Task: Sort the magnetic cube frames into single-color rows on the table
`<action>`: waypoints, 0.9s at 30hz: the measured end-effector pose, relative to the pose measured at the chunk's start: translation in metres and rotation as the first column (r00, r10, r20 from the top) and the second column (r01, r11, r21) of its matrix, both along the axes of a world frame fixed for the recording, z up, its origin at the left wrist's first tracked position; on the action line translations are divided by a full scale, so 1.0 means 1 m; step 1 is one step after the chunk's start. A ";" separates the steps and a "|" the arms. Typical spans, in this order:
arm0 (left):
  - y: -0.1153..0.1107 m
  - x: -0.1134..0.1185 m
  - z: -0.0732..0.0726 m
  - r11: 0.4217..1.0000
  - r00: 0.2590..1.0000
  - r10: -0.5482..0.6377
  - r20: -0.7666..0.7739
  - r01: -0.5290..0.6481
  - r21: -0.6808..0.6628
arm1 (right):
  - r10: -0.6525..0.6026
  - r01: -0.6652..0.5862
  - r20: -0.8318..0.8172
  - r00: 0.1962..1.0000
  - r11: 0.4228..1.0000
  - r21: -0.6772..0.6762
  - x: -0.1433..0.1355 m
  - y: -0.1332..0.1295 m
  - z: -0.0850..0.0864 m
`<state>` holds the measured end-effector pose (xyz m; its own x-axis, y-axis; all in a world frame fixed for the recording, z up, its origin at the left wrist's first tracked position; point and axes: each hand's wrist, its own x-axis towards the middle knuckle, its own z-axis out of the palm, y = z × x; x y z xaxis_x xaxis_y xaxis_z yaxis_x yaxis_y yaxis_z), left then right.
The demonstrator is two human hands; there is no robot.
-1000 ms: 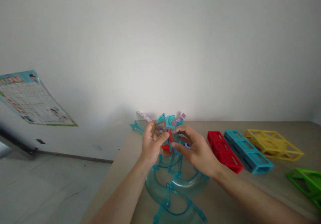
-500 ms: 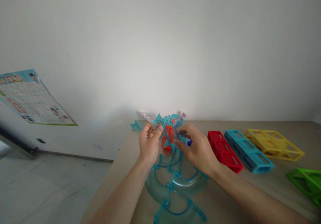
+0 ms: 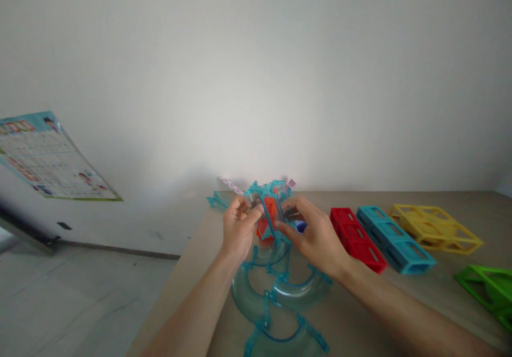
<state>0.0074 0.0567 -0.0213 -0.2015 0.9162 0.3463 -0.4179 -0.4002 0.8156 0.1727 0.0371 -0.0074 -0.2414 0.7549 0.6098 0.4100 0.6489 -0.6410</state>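
Note:
My left hand (image 3: pixel 239 229) is closed, thumb and bent fingers pinching the left side of a clear teal-edged track piece (image 3: pixel 273 219). On the piece's right side, my right hand (image 3: pixel 314 234) grips it with thumb and fingers. Through and behind the piece shows an orange part (image 3: pixel 265 230), partly hidden. Just beyond my fingers are more clear teal parts (image 3: pixel 262 188) in a cluster. Nearer me on the table lie curved clear teal tube pieces, one left (image 3: pixel 245 299), one right (image 3: pixel 300 295) and one at the front (image 3: pixel 286 345). A dark blue part (image 3: pixel 301 226) shows beside my right hand.
Magnetic-looking building frames lie on the tabletop (image 3: pixel 440 314) at right: red (image 3: pixel 358 240), blue (image 3: pixel 396 240), yellow (image 3: pixel 436 229) and green (image 3: pixel 490 290). Pale purple strips (image 3: pixel 231 185) stand near the wall (image 3: pixel 256 80). A poster (image 3: pixel 56 157) hangs at left above the floor (image 3: pixel 88 298).
Both hands keep their hold on the track piece, which has shifted and tilted slightly. My left thumb sits a little farther right. The table parts lie as before.

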 end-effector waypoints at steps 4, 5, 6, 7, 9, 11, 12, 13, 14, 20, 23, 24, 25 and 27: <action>-0.001 0.000 0.000 1.000 1.000 0.000 -0.020 0.000 -0.014 | 0.012 -0.019 -0.052 0.999 0.991 -0.134 0.000 0.001 0.003; -0.001 0.000 0.000 1.000 1.000 0.001 -0.021 -0.002 -0.017 | 0.022 -0.034 -0.070 0.997 0.986 -0.166 0.000 0.001 0.003; -0.002 0.000 -0.001 1.000 1.000 0.001 -0.024 -0.002 -0.019 | 0.033 -0.050 -0.087 0.996 0.980 -0.191 0.000 0.001 0.003; -0.002 -0.001 -0.001 1.000 1.000 0.000 -0.029 -0.001 -0.021 | 0.042 -0.063 -0.101 0.994 0.977 -0.205 0.000 0.001 0.003; -0.002 -0.001 -0.002 1.000 0.999 -0.003 -0.042 0.002 -0.021 | 0.051 -0.077 -0.122 0.991 0.973 -0.216 -0.001 0.001 0.003; -0.002 -0.001 -0.002 1.000 0.998 -0.006 -0.056 0.005 -0.020 | 0.055 -0.082 -0.129 0.990 0.972 -0.218 -0.001 0.001 0.003; -0.001 -0.001 -0.002 1.000 0.998 -0.005 -0.059 0.004 -0.019 | 0.055 -0.083 -0.128 0.990 0.972 -0.220 -0.001 0.002 0.003; -0.001 -0.001 -0.002 1.000 0.998 -0.001 -0.055 0.000 -0.018 | 0.055 -0.082 -0.125 0.991 0.972 -0.222 -0.001 0.002 0.003; -0.001 0.000 -0.002 1.000 0.999 0.007 -0.047 -0.008 -0.017 | 0.053 -0.079 -0.119 0.991 0.971 -0.225 -0.001 0.001 0.003; 0.001 -0.001 0.000 0.992 0.991 0.116 0.059 -0.113 -0.057 | 0.061 -0.080 -0.088 0.994 0.971 -0.225 -0.001 -0.002 0.007; 0.001 0.001 0.003 0.984 0.985 0.140 0.099 -0.128 -0.122 | 0.077 -0.097 -0.089 0.993 0.964 -0.246 -0.001 -0.004 0.009; 0.001 0.001 0.004 0.982 0.984 0.142 0.111 -0.125 -0.144 | 0.082 -0.103 -0.092 0.992 0.961 -0.257 -0.001 -0.005 0.010; 0.000 0.002 0.005 0.979 0.983 0.137 0.123 -0.116 -0.167 | 0.087 -0.110 -0.097 0.991 0.958 -0.265 -0.001 -0.005 0.010; 0.000 0.003 0.006 0.972 0.982 0.114 0.149 -0.079 -0.221 | 0.096 -0.125 -0.117 0.988 0.953 -0.275 -0.002 -0.006 0.011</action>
